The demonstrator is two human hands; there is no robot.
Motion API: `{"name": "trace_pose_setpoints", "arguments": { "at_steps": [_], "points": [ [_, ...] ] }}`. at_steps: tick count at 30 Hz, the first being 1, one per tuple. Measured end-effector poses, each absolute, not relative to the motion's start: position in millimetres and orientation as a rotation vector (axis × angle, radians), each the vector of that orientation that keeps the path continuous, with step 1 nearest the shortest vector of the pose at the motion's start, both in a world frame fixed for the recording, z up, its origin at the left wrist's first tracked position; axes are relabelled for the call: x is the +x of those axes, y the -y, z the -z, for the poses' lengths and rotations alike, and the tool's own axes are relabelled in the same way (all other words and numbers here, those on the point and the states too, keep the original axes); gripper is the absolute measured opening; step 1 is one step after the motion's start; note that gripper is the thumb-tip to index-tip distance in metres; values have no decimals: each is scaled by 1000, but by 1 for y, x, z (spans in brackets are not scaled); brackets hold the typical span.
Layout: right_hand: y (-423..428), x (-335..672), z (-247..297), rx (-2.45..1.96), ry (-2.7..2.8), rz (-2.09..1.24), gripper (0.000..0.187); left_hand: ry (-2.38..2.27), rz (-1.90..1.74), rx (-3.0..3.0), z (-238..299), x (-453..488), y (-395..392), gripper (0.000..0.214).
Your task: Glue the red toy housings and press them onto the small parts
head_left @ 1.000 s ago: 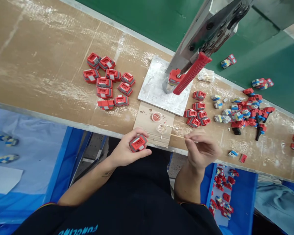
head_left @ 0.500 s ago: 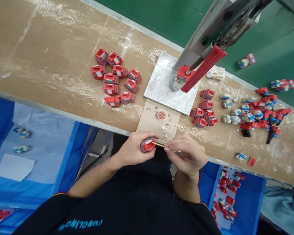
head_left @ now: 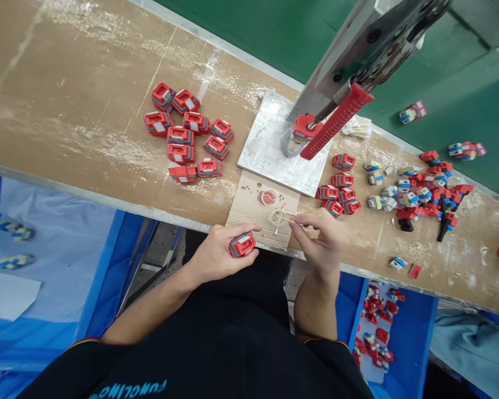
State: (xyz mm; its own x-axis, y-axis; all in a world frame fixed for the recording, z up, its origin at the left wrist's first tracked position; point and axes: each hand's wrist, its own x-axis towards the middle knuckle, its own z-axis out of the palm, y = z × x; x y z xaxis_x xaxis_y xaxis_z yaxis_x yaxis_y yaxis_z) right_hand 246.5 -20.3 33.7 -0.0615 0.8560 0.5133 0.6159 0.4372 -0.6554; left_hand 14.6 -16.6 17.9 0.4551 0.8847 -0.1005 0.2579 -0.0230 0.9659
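Fingers of my left hand (head_left: 216,254) are clamped around a red-and-grey block (head_left: 242,244), held by the front edge of the surface (head_left: 87,111). From my distance I see my right hand (head_left: 322,241), its fingers pinched on a thin stick (head_left: 287,219), the tip at a small clear dish (head_left: 273,218) on cardboard (head_left: 245,205); contact I cannot tell.

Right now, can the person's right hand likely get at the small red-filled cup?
Probably yes: the right hand, holding a stick, is close to the red-filled cup and nothing tall stands between. The clear cup with a swab across it lies nearer, but looks low enough to pass over.
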Motion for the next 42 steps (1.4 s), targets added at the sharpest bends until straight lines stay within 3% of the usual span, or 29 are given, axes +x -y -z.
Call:
{"name": "trace_pose_setpoints", "arguments": {
  "at_steps": [5, 9, 18, 28, 36, 42],
  "points": [
    [15, 250, -26, -1290, 1967, -410, 15, -1034, -691, 1555, -18, 12, 15, 38],
    [28, 250, -40, -1275, 1744, -413, 19, -1015, -693, 1547, -18, 12, 13, 41],
    [37, 207, -54, -895, 1637, -614, 10, -895, -711, 1525, -18, 14, 13, 45],
    [39, 207, -52, -875, 1677, -658, 17, -888, -725, 1517, -19, 14, 13, 38],
    [27, 256, -41, -1266, 1667, -341, 20, -967, -673, 1592, -18, 7, 13, 34],
    [10, 258, -25, -1327, 1978, -413, 13, -1013, -684, 1647, -17, 9, 13, 37]
  ]
}}
